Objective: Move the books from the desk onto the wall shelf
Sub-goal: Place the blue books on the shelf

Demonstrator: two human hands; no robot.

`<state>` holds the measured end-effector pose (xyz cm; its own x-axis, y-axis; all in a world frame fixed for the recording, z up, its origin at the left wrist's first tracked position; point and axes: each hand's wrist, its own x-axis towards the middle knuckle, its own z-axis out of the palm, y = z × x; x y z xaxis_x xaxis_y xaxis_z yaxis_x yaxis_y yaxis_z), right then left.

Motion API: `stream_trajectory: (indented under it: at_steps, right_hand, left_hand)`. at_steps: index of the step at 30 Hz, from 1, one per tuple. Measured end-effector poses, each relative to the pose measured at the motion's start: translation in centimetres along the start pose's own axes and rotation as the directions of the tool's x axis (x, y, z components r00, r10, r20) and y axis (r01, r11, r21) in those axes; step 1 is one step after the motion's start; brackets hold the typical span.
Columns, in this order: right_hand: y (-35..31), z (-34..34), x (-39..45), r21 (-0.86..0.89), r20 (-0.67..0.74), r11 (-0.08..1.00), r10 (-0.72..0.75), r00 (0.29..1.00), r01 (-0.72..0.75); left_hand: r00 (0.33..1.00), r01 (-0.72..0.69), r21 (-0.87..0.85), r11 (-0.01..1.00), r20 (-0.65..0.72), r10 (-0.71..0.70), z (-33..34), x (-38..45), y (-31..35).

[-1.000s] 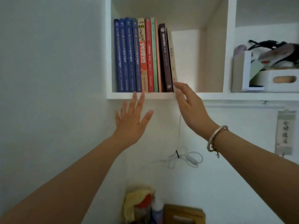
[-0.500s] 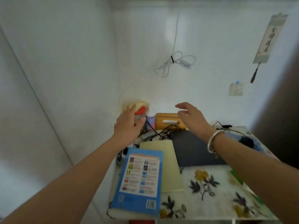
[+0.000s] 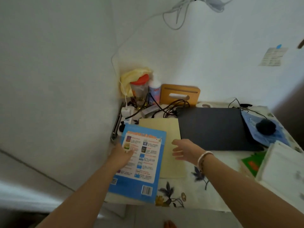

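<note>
Resting left hand [image 3: 122,155] on blue book [image 3: 139,163]; right hand [image 3: 182,151] spread above.

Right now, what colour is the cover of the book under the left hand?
Bright blue book, with a white panel of small pictures; seen in the head view.

White walls [image 3: 54,63] meet in a corner. A cable [image 3: 177,15] and a note [image 3: 272,56] hang there. Soft, dim light.

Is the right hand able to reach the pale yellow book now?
Probably yes: the right hand is open just above the pale yellow book, and nothing lies between them.
</note>
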<state>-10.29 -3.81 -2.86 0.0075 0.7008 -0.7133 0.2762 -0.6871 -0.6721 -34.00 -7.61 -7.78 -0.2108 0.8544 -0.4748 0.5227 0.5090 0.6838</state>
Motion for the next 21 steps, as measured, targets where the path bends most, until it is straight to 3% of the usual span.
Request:
stream_trajectory:
  at_steps: [4, 7, 13, 17, 21]
  right_hand:
    - [0.5, 2.1, 1.1, 0.274, 0.167, 0.953, 0.089, 0.982, -0.133]
    - [0.4, 3.6, 1.8, 0.301, 0.188, 0.943, 0.089, 0.978, -0.144]
    - [-1.1, 6.0, 0.9, 0.032, 0.161, 0.998, -0.053, 0.985, 0.049]
    - [-3.3, 6.4, -1.1, -0.005, 0.179, 0.992, -0.125, 0.976, 0.128]
    - [-6.6, 6.1, -4.6, 0.011, 0.187, 0.981, -0.19, 0.964, 0.192]
  left_hand:
    - [0.985, 0.147, 0.049, 0.988, -0.095, -0.142, 0.8, 0.2, 0.1]
    - [0.976, 0.207, 0.178, 0.962, -0.102, -0.191, 0.8, 0.3, 0.6]
    - [0.992, 0.083, 0.099, 0.992, 0.082, -0.092, 0.7, -0.1, 0.4]
    - [0.973, -0.054, -0.067, 0.996, 0.219, 0.067, -0.8, -2.8, 3.4]
    - [0.928, -0.238, -0.092, 0.967, 0.271, 0.255, -3.0, -5.6, 7.3]
